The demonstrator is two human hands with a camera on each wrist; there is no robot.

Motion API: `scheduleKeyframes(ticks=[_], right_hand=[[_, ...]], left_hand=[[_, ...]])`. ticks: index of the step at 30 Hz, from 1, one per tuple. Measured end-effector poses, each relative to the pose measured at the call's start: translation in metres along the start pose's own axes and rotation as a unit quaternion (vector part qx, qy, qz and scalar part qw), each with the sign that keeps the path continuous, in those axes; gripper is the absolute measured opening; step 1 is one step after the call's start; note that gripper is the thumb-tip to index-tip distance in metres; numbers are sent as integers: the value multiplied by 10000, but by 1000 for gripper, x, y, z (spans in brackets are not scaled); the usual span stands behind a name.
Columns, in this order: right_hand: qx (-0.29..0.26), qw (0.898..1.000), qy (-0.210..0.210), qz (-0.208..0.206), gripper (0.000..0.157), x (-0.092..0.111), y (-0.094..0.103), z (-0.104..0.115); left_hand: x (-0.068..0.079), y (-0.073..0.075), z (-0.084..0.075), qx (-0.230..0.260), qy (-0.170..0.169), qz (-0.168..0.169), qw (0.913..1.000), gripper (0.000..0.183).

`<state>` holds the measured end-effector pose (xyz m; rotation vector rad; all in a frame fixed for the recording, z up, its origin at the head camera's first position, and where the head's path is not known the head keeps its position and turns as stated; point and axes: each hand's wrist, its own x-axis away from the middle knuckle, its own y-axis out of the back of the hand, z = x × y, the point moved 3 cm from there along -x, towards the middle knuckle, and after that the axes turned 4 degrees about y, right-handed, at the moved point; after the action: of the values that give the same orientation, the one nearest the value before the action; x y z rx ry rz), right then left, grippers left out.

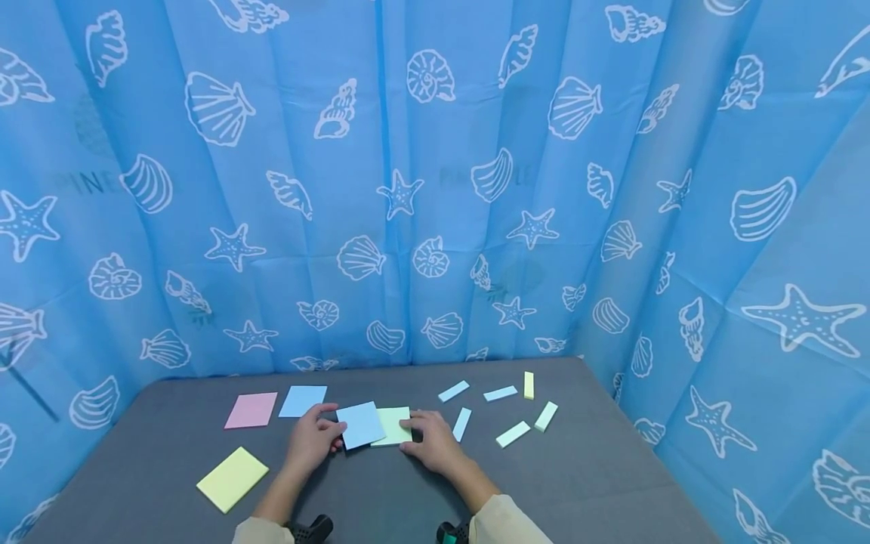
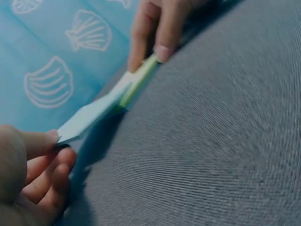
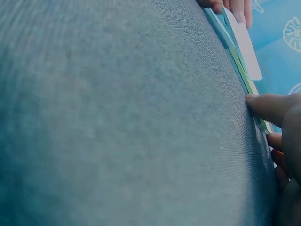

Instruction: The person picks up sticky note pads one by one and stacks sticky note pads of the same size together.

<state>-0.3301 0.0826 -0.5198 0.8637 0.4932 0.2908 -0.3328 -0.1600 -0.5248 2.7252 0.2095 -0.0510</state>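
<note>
Blue pad [image 1: 360,425] part over green pad [image 1: 397,425], prob. midway.
L grip [image 1: 315,440] pinches blue pad, R grip [image 1: 433,444] green pad; pink pad [image 1: 251,410], yellow pad [image 1: 232,479], strips [image 1: 513,434] lie sep.

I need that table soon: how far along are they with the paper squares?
Apparently done: the blue square overlaps the green square in the head view. In hand: the left hand pinches the blue one, the right hand the green. Probably left: the pink square, other blue square and yellow pad, lying to the left, plus narrow strips scattered right.
</note>
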Motion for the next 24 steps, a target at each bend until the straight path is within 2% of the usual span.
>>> scheduleKeyframes(ticks=[5, 11, 15, 20, 24], right_hand=[[8, 10000, 24, -18, 41, -1, -1, -1], [-77, 9999, 44, -119, 41, -1, 1, -1], [-130, 9998, 21, -168, 46, 0, 4, 2], [-1, 9999, -11, -127, 51, 1, 5, 4], [149, 9999, -6, -29, 48, 1, 4, 4]], left_hand=[[-1, -9, -10, -887, -466, -173, 9948, 32], [2, -22, -19, -1432, -956, -177, 9849, 33], [4, -28, -23, -1815, -1092, 46, 9773, 35], [5, -35, -27, -2422, -1232, 469, 9612, 46], [7, -39, -30, -2846, -1230, 606, 9488, 54]])
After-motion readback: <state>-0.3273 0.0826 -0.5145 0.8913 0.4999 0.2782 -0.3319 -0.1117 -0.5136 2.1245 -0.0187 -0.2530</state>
